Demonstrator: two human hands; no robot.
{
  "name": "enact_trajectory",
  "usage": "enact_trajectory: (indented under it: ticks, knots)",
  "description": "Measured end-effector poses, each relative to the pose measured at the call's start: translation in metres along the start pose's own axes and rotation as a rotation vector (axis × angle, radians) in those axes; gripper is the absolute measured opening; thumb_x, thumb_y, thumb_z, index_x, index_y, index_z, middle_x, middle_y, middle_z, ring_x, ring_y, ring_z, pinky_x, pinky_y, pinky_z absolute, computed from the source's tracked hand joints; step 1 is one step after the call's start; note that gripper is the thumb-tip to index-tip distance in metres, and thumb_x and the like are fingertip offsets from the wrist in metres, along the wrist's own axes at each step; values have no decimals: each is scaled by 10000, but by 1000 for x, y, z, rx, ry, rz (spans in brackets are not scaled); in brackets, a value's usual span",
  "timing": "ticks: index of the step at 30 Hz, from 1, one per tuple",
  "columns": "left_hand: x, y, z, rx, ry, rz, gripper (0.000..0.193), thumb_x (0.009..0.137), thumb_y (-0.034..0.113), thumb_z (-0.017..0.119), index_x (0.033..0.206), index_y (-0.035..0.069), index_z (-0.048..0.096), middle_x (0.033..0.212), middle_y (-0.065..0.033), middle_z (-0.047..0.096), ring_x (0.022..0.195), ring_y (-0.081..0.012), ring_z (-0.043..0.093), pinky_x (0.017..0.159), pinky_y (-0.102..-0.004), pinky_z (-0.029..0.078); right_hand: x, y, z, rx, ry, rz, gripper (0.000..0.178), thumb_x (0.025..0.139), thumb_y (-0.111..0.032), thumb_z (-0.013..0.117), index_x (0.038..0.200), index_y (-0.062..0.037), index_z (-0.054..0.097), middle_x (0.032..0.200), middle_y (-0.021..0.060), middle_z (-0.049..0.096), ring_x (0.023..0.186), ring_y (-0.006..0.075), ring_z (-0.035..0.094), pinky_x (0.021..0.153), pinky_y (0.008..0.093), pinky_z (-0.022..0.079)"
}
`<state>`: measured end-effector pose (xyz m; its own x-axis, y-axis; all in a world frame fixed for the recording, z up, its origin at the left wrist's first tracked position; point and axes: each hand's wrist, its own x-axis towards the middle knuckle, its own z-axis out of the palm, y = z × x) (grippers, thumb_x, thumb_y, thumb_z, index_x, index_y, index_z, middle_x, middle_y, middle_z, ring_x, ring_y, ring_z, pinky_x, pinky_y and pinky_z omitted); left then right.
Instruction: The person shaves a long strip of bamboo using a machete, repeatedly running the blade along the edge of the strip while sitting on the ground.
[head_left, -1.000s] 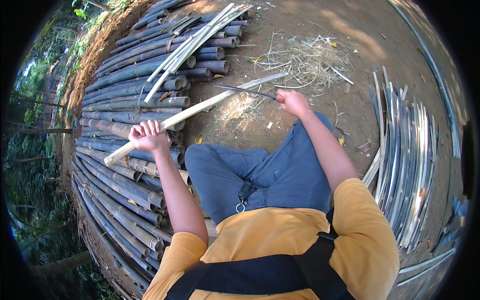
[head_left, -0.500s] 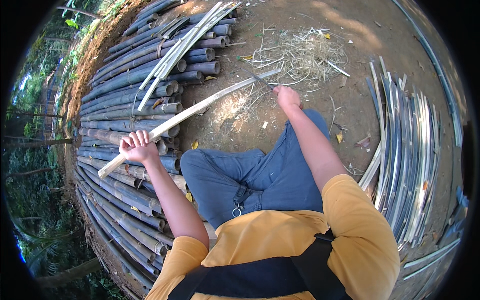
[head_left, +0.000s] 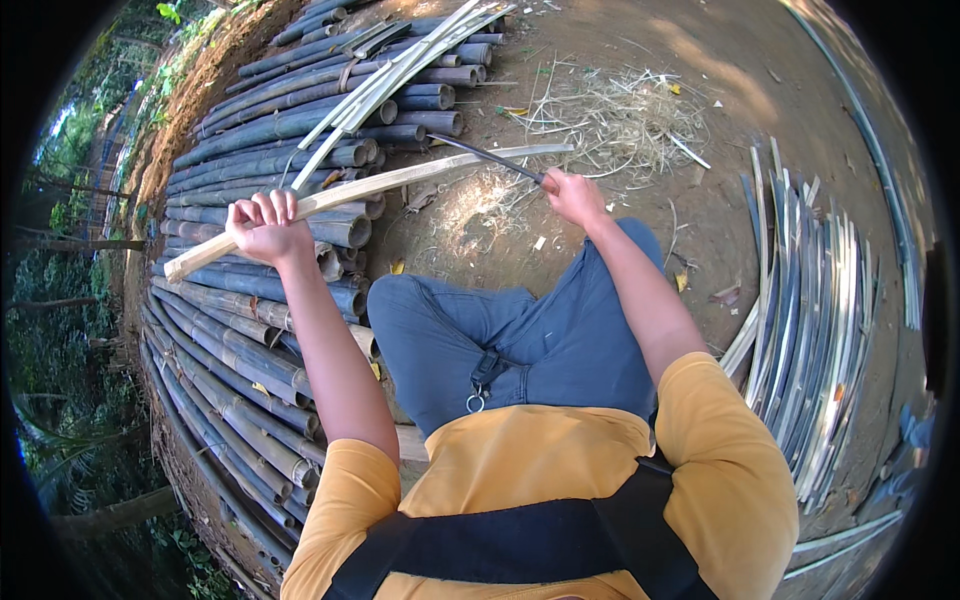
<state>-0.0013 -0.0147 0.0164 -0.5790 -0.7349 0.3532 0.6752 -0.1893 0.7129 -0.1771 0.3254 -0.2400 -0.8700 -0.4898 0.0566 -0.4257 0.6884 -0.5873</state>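
My left hand (head_left: pixel 268 226) is closed round a long pale bamboo strip (head_left: pixel 385 184) near its thick lower end. The strip slants up to the right, and its thin far end reaches past my right hand. My right hand (head_left: pixel 577 197) grips the handle of a knife (head_left: pixel 486 155) with a long, narrow dark blade. The blade points up and left and crosses the strip near its far end; whether it touches the strip I cannot tell.
Stacked dark bamboo poles (head_left: pixel 270 181) cover the left side, with split pale strips (head_left: pixel 392 80) lying on top. Thin shavings (head_left: pixel 620 115) are heaped on the dirt ahead. Many split slats (head_left: pixel 815 330) lie bundled at right. My crossed legs (head_left: pixel 440 345) are below my hands.
My left hand has moved forward and a little left with the bamboo strip, which lies flatter. The knife blade has swung to the left, showing more of its length across the strip.
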Motion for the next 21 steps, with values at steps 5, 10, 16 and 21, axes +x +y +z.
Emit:
enact_trajectory:
  ticks: [5, 10, 16, 21]
  knots:
    - [19, 61, 57, 178, 27, 133, 389, 990, 280, 381, 632, 152, 300, 504, 10, 238, 425, -124, 189, 424, -295, 201, -32, -45, -15, -55, -26, 71, 119, 883, -203, 588, 991, -158, 613, 862, 179, 719, 827, 388, 702, 749, 524, 545]
    - [30, 96, 54, 177, -205, 101, 386, 991, 259, 410, 645, 132, 298, 513, 6, 219, 440, -120, 198, 427, -304, 216, -52, -81, -6, -66, -67, 160, 142, 880, -232, 572, 988, -151, 615, 888, 209, 703, 863, 420, 679, 763, 532, 527]
    - [10, 87, 35, 147, -21, 161, 383, 965, 238, 475, 644, 134, 294, 539, 9, 216, 458, -127, 204, 440, -309, 206, -72, -85, 30, 83, -174, 227, 231, 908, -234, 564, 1090, -103, 621, 1072, 233, 687, 1048, 423, 645, 885, 516, 516]
    - [9, 85, 26, 146, -20, 155, 381, 963, 240, 469, 643, 131, 292, 537, 7, 224, 460, -126, 204, 441, -306, 208, -57, -89, 53, -37, -67, 353, 251, 913, -271, 538, 1014, -59, 626, 997, 262, 684, 981, 452, 648, 866, 541, 503]
